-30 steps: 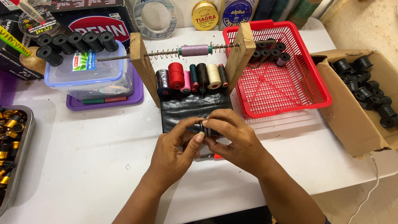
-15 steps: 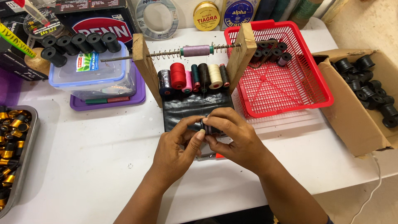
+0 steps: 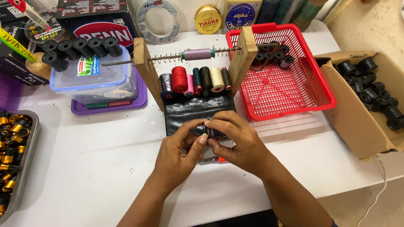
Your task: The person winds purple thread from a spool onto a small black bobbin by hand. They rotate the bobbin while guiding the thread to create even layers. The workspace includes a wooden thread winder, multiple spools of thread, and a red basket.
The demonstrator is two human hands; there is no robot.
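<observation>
On the white tabletop [image 3: 97,147], wooden-ended thread rack [image 3: 193,71] behind a black vinyl mat [image 3: 187,110], left hand [image 3: 176,155] and right hand [image 3: 237,141] meeting over the mat, fingers [image 3: 216,122] of both pinching a small black plastic bobbin [image 3: 209,129] between their tips

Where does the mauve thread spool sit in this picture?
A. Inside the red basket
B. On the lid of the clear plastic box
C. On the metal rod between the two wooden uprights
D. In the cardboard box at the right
C: the mauve spool is threaded on the metal rod, which runs between the two wooden uprights, above the row of coloured spools; the red basket holds only small dark spools.
</observation>
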